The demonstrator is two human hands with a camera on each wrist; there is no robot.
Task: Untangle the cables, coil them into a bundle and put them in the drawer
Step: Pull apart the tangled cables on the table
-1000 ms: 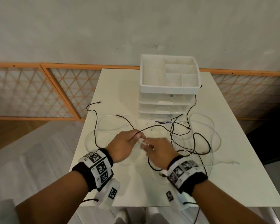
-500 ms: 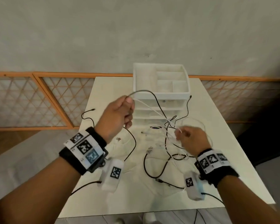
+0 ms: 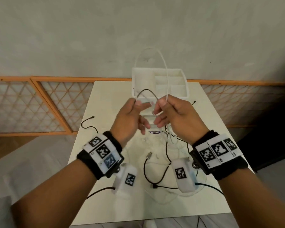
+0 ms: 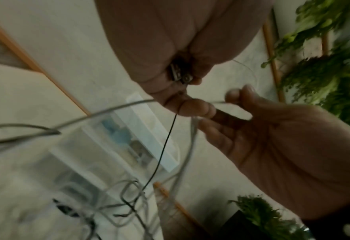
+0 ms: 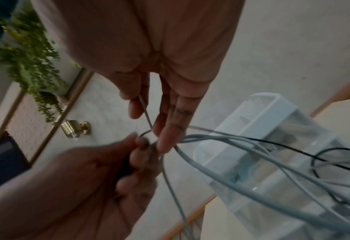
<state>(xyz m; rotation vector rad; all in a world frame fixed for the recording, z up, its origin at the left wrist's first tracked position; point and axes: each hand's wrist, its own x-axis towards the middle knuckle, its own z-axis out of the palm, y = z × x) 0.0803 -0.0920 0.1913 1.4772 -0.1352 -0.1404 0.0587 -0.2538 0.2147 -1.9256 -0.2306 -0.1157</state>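
Note:
Both hands are raised close together in front of the white drawer unit (image 3: 179, 74). My left hand (image 3: 138, 104) grips a black cable (image 3: 148, 90) and white cable strands, and a metal plug (image 4: 178, 74) sits in its curled fingers. My right hand (image 3: 161, 102) pinches a white cable (image 3: 164, 63) between thumb and fingers. That cable arches high above the hands. In the right wrist view, grey-white strands (image 5: 231, 142) run from the fingers down toward the drawer unit (image 5: 272, 104). The rest of the tangle (image 3: 169, 140) lies on the table below.
The white table (image 3: 109, 96) ends just below my wrists, with a loose USB plug (image 3: 149, 155) and a black cable end (image 3: 89, 119) on it. Orange-framed lattice panels (image 3: 39, 104) and a grey wall stand behind. Green plants (image 4: 324, 81) hang to the side.
Both hands rose from the table and came together in front of the drawer unit. The right hand left the tangle and now pinches the white cable, which loops high above.

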